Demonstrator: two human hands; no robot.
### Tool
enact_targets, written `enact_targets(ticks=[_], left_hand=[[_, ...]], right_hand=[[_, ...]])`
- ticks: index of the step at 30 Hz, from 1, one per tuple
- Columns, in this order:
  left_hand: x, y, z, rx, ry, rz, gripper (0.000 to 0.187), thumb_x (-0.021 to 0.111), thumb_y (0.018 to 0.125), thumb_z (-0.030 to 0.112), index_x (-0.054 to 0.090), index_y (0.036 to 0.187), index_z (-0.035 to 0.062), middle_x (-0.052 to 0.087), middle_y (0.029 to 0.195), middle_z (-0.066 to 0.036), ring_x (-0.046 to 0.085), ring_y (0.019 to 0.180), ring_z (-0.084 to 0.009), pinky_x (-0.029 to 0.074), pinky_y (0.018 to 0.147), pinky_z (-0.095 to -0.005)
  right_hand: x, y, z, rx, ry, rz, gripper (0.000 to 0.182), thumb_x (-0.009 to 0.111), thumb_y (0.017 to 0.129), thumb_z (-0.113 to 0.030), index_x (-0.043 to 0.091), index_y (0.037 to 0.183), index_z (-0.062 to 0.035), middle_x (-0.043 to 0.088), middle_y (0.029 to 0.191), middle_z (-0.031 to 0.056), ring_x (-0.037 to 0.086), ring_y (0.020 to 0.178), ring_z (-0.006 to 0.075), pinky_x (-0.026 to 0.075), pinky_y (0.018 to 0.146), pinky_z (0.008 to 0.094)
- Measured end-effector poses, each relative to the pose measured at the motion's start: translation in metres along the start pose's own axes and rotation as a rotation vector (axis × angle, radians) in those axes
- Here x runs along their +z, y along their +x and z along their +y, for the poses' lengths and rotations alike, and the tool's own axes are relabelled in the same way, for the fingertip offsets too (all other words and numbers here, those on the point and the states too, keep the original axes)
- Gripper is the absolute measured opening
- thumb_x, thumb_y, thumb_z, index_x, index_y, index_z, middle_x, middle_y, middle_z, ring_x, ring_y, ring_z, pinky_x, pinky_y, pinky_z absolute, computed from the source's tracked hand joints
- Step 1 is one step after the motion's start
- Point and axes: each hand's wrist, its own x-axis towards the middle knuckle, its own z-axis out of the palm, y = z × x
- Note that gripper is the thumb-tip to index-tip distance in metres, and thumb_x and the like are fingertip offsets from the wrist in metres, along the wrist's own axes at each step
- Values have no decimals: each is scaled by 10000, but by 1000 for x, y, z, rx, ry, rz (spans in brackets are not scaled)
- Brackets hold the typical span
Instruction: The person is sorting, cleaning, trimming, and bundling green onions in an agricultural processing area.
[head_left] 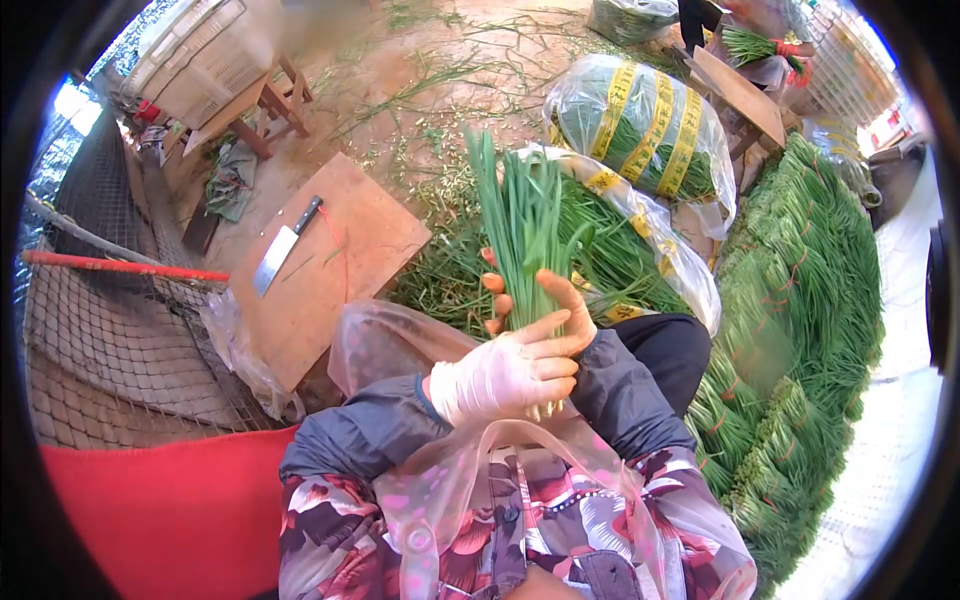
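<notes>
Upright before my chest stands a bunch of green chives [522,220], leaf tips up and pale stalk ends down. My left hand [495,378], in a whitish glove with orange fingers, is closed across the lower stalks. Just above it, my right hand [572,312] wraps the bunch from behind; its thumb is at the right and its orange fingertips show on the left side. The stalk ends [545,408] poke out below my left hand. Part of my right palm is hidden behind the leaves and my left hand.
On the left, a knife [283,248] lies on a wooden board [350,250]. Loose chives fill an open plastic bag [690,290] ahead, near a full bag with yellow tape [640,125]. Tied bunches [800,350] are piled at the right. Another person [765,70] holds chives at the far right.
</notes>
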Motion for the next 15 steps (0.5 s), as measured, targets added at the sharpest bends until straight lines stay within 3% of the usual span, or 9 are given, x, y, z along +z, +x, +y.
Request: enact_targets(ticks=[2,4,6,7,8,10,12,14,15], left_hand=[[-13,-11,4,-14,22,10,436,686,703,87,591,1128,69,592,1185,-109,522,1204,-313,353,1060,-521],[-26,-28,0,-429,-501,448,399,680,776,76,567,1156,30,577,1214,-117,480,1248,-291,346,1068,-474],[-8,-47,-7,-668,-631,712,374,632,861,95,532,1212,11,568,1236,-105,468,1255,-265,361,1052,-416],[12,-60,-33,-1061,-1061,979,374,621,875,96,520,1226,13,583,1217,-100,486,1234,-256,357,1055,-392],[13,-63,-36,-1069,-1030,951,439,645,873,139,488,1266,22,579,1223,-123,519,1192,-255,423,1002,-411],[61,-85,-47,-1020,-2139,840,495,655,876,213,464,1295,29,546,1262,-149,553,1148,-270,487,930,-460],[63,-85,-45,-1082,-2095,807,550,666,870,256,447,1328,44,545,1269,-162,592,1091,-283,533,845,-492],[43,-57,-24,-1028,-2084,541,542,664,868,226,454,1338,54,580,1231,-165,622,1044,-282,542,832,-483],[37,-49,-18,-1147,-2024,527,557,661,862,192,442,1356,58,620,1174,-165,658,941,-260,563,762,-433]], right_hand=[[-3,6,-14,-65,-86,1,708,673,841,-224,314,1437,-90,609,1114,95,610,895,189,503,876,436],[-9,18,-35,-212,-234,14,718,681,823,-177,315,1434,-83,615,1063,88,602,847,181,519,836,419],[-14,21,-38,-203,-279,55,715,684,815,-149,322,1429,-86,620,1062,94,608,860,189,523,847,427],[-10,25,-35,-186,-318,72,715,686,813,-141,326,1428,-91,622,1071,103,615,889,200,522,862,430],[-6,30,-26,-173,-346,87,715,689,810,-133,330,1427,-95,624,1081,113,622,918,211,521,877,434],[-14,47,0,-179,-348,12,708,714,804,-160,360,1413,-97,616,1154,130,609,1056,254,509,913,437],[-24,50,1,-103,-390,-5,687,736,795,-196,402,1380,-62,604,1194,125,599,1075,256,498,931,423],[-30,44,-3,4,-476,50,675,757,780,-238,444,1339,-24,596,1218,123,592,1083,244,502,924,391],[-27,38,-8,64,-522,66,647,757,784,-282,482,1306,-16,597,1222,114,590,1084,227,516,891,365]])
